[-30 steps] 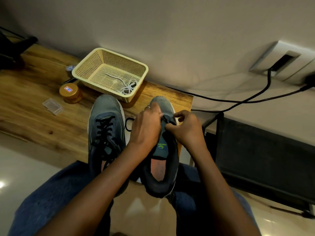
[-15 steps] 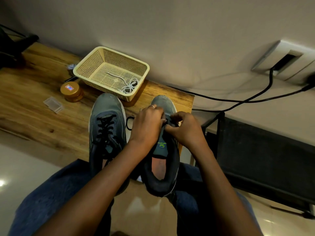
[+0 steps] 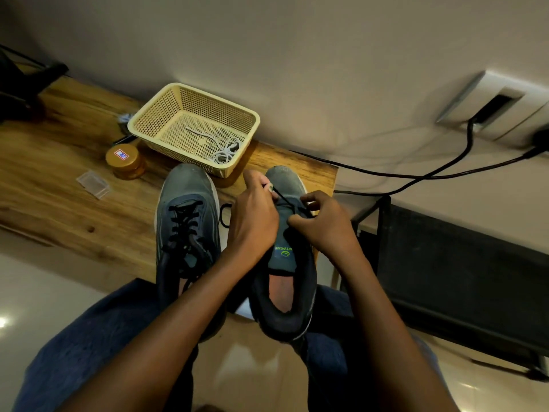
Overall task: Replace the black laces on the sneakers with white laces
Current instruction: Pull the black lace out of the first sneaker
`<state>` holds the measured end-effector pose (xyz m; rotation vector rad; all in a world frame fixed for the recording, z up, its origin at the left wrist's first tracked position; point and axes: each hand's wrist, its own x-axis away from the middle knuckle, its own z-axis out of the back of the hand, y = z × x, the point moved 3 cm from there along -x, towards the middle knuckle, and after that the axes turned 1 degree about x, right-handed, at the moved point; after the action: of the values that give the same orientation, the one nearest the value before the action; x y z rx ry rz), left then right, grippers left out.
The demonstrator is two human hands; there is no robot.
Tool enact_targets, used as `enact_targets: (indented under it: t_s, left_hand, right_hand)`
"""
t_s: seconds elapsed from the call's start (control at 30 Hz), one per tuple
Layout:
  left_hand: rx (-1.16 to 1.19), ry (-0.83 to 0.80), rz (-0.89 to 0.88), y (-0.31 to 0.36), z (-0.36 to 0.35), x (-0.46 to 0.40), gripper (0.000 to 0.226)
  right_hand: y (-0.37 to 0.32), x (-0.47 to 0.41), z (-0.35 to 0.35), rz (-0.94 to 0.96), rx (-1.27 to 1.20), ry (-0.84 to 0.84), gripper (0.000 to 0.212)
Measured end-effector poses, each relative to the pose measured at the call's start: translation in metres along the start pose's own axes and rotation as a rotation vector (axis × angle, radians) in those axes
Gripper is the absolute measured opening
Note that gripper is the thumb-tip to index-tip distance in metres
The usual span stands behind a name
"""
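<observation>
Since a second ago, the left hand [image 3: 255,221] has drawn the thin, limp black lace [image 3: 284,200] out of the right sneaker [image 3: 286,263] near the tabletop's right edge, pinching it near its tip, while the right hand [image 3: 325,226] pinches it at the eyelets.

Wooden plank bench [image 3: 53,185] against the wall. On it: cream perforated plastic basket [image 3: 154,114], round amber jar [image 3: 126,162] just beside, small clear plastic box [image 3: 92,184] near the jar, and toes of two grey-blue sneakers [image 3: 185,203] at the near edge.
</observation>
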<state>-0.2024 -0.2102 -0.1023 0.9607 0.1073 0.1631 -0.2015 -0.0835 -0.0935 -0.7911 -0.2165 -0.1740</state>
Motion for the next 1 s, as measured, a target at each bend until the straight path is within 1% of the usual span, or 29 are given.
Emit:
enact_targets:
  t_s: [0.07, 0.1, 0.17, 0.2, 0.27, 0.33, 0.4, 0.47, 0.53, 0.67, 0.77, 0.87, 0.93, 1.0]
  left_hand:
    - [-0.035, -0.056, -0.047, 0.0015, 0.0, -0.0002, 0.01]
    - [-0.067, -0.104, -0.064, 0.0034, -0.0002, -0.0002, 0.018]
    - [-0.201, -0.201, -0.09, 0.0067, -0.0017, 0.0016, 0.032]
    - [-0.275, -0.219, -0.118, 0.0076, -0.0023, 0.0021, 0.035]
    - [-0.404, -0.216, -0.197, 0.0078, -0.0019, 0.0007, 0.03]
    - [-0.501, -0.209, -0.24, 0.0056, -0.002, -0.0011, 0.027]
    - [-0.537, -0.19, -0.267, 0.0057, -0.0023, -0.0013, 0.022]
    - [-0.565, -0.164, -0.298, 0.0078, -0.0046, -0.0009, 0.013]
    - [-0.547, -0.14, -0.293, 0.0082, -0.0057, -0.0011, 0.008]
    - [-0.52, -0.151, -0.243, 0.0087, -0.0085, -0.001, 0.015]
    - [-0.419, -0.076, -0.162, 0.0097, -0.0046, 0.0012, 0.013]
    - [-0.327, -0.029, -0.118, 0.0096, -0.0013, 0.0036, 0.009]
    - [-0.318, -0.047, -0.122, 0.0088, -0.0012, 0.0038, 0.008]
    - [-0.344, -0.103, -0.158, 0.0072, -0.0026, 0.0023, 0.014]
  right_hand:
    - [0.0021, -0.0004, -0.0005, 0.0, 0.027, 0.0, 0.047]
    - [0.0029, -0.0007, -0.0006, 0.0, 0.032, -0.002, 0.046]
    - [0.0036, -0.0017, -0.0017, 0.0, 0.039, -0.013, 0.045]
    - [0.0036, -0.0023, -0.0023, 0.004, 0.048, -0.018, 0.044]
    - [0.0036, -0.0027, -0.003, 0.013, 0.059, -0.024, 0.044]
    - [0.0033, -0.0023, -0.0032, 0.018, 0.058, -0.03, 0.048]
    - [0.003, -0.0021, -0.0039, 0.019, 0.066, -0.032, 0.051]
    - [0.0025, -0.0019, -0.0042, 0.014, 0.072, -0.027, 0.048]
    - [0.0019, -0.001, -0.0039, 0.008, 0.066, -0.024, 0.046]
    - [-0.0002, 0.0007, -0.0017, 0.001, 0.04, -0.019, 0.045]
    - [-0.0023, 0.0007, -0.0029, -0.011, 0.001, -0.012, 0.044]
    - [-0.0028, 0.001, -0.0044, -0.017, -0.007, -0.012, 0.045]
    - [-0.0012, 0.0009, -0.0049, -0.02, 0.003, -0.014, 0.047]
    - [0.0003, 0.0002, -0.005, -0.026, 0.027, -0.018, 0.049]
